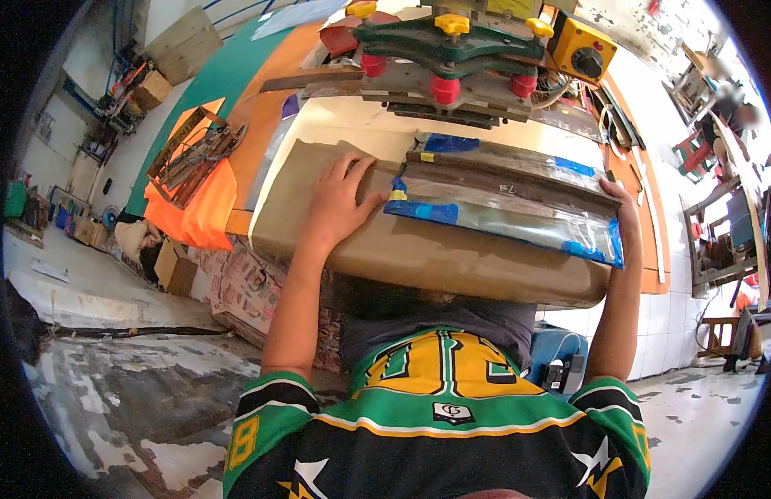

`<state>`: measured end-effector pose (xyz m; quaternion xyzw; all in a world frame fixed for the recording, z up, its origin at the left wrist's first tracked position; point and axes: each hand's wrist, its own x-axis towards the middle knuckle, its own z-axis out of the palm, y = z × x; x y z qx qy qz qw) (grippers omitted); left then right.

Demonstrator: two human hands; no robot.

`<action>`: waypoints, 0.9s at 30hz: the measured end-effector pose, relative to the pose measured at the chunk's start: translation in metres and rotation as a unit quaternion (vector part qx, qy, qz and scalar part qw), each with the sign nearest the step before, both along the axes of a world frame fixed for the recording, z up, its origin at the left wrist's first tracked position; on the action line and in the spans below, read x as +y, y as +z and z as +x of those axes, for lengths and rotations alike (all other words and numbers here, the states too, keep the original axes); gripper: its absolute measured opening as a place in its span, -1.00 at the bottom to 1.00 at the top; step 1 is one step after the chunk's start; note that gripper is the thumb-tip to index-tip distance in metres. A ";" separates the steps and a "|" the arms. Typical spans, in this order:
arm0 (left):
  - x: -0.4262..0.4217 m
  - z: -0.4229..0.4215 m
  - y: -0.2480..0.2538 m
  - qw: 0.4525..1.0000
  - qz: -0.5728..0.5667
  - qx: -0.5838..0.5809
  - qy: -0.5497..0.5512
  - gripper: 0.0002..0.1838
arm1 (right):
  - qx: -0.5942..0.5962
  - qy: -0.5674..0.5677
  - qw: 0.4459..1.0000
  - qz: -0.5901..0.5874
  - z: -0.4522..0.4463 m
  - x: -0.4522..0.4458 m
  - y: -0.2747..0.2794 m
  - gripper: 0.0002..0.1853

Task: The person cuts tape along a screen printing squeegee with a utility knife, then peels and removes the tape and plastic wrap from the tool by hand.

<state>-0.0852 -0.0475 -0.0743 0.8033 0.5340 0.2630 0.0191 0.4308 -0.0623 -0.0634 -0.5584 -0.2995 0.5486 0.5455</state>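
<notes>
Spreading its fingers on the brown sheet (344,256), the left hand (342,202) has a released grip, its thumb at the left end of a blue-taped channelled plate (502,185) marked "BL". The right hand (623,218) curls around the plate's right end, its grip grasping that edge. The plate lies on the brown sheet over the tabletop (257,121), on the near side of a green press (452,51) with yellow knobs (452,24).
</notes>
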 end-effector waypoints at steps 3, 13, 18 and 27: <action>0.003 -0.001 -0.002 0.999 0.041 -0.012 -0.007 -0.43 | -0.006 -0.030 1.000 -0.004 -0.002 0.001 0.000 -0.52; -0.078 -0.034 0.040 0.989 0.066 -0.011 -0.135 -0.70 | 0.012 -0.017 1.000 -0.018 0.007 0.006 -0.006 -0.62; -0.139 -0.079 0.099 0.964 -0.008 -0.122 -0.236 -0.59 | 0.061 -0.019 0.998 -0.027 0.009 0.007 -0.011 -0.70; -0.137 -0.278 0.188 0.816 0.094 -0.567 0.060 -0.61 | -0.005 -0.012 1.000 0.005 0.014 0.007 -0.023 -0.64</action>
